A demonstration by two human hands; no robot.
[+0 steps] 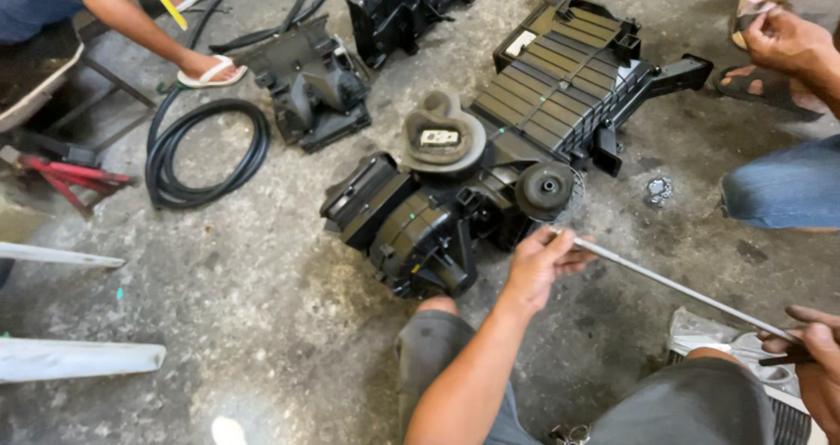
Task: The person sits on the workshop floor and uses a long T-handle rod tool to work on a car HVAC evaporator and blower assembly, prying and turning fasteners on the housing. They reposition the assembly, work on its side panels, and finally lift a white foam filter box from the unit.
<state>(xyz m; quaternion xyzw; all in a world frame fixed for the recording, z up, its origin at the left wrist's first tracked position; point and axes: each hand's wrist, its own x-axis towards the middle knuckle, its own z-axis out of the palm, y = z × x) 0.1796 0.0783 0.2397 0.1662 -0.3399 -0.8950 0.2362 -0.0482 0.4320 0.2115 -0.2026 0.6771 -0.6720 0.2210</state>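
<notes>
Left hand: closed round the rod's near end, beside the black housing.
Right hand: at 4 o'clock, seemingly pinching the rod's far end.
Housing: on the floor, centre.
Hose: coiled at 10 o'clock.

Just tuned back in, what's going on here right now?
The person crouches on a concrete floor over a black plastic housing assembly. Their left hand pinches one end of a long thin metal rod close to the housing's round part, and their right hand grips the other end. Another person's hands are at the upper right. A coiled black hose lies on the left.
</notes>
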